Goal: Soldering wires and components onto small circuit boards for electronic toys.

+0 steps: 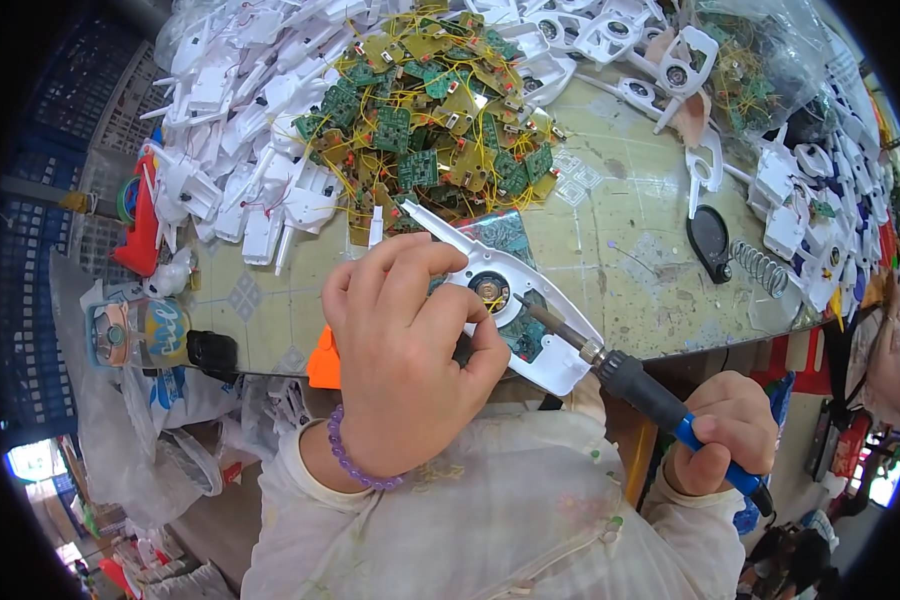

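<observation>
A white plastic casing half with a long narrow handle lies aslant at the table's front edge. Set in it is a small round speaker, with a bit of yellow wire over it. My left hand bends over the casing's left side, thumb and forefinger pinched beside the speaker; whatever they grip is hidden. Wrapped in my right hand is a soldering iron with a black and blue handle. Its tip points at the speaker's right rim; whether it touches cannot be made out. Green circuit board shows by the casing.
Behind my hands rises a heap of circuit boards with yellow wires. White casings pile up at left, more at right. A black oval piece and a coil spring lie right; a clear jar stands left.
</observation>
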`<state>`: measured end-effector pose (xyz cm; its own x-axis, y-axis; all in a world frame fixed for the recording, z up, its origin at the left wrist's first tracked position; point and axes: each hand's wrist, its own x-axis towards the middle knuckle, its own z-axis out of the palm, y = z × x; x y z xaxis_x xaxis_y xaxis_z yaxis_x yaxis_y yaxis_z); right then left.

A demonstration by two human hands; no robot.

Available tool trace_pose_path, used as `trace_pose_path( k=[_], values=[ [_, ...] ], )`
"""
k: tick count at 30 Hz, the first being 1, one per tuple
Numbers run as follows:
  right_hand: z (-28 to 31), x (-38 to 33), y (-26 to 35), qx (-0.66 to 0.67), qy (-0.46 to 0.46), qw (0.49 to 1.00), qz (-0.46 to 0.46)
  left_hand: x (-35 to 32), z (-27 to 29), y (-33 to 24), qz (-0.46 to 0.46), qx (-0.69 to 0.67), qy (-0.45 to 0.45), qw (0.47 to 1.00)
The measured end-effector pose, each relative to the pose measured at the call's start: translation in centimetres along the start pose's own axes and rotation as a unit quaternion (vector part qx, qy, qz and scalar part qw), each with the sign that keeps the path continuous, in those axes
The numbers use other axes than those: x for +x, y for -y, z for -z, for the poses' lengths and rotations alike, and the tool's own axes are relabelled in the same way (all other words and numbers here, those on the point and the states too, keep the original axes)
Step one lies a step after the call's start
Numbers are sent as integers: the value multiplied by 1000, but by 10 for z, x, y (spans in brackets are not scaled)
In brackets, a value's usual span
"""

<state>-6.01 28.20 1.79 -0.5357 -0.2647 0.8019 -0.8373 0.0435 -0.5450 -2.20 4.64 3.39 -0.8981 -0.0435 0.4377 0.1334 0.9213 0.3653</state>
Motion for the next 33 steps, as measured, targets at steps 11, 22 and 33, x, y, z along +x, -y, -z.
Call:
trace_pose_path(
  k=[11,22,33],
  values=[
    [-4,1,0,-8,3,1000,-12,0,-3,3,-11,0,0,1000],
    [-5,10,3,-21,23,999,-22,-3,-3,5,-21,-5,2,1000],
    [3,41,12,-19,115,993,-16,-3,-2,7,-32,-12,9,999]
  ],
)
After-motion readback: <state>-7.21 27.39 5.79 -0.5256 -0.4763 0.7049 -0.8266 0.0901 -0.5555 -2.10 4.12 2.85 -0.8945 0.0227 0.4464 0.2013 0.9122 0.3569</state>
